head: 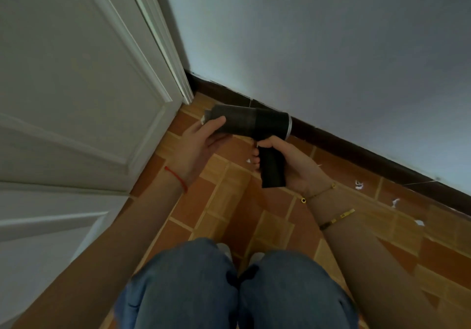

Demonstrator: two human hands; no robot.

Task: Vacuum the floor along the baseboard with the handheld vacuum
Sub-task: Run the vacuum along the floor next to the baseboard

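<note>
Two knees in blue jeans [237, 285] fill the near edge. Above them the right hand [283, 160] grips the black handheld vacuum [251, 124] by its handle, fingers curled round it. Its barrel lies level, mouth toward the door [76, 99] on the left. The left hand [197, 142] cups that mouth end, fingers relaxed, thumb on top. Beyond, paper scraps [358, 184] lie on the tiled floor [229, 201] near the dark baseboard [356, 147].

White panelled door [76, 99], left. Pale wall [318, 48], right. Blue jeans [229, 290], seen at bottom. Red string [175, 178] and gold bracelets [336, 217], worn on wrists.
</note>
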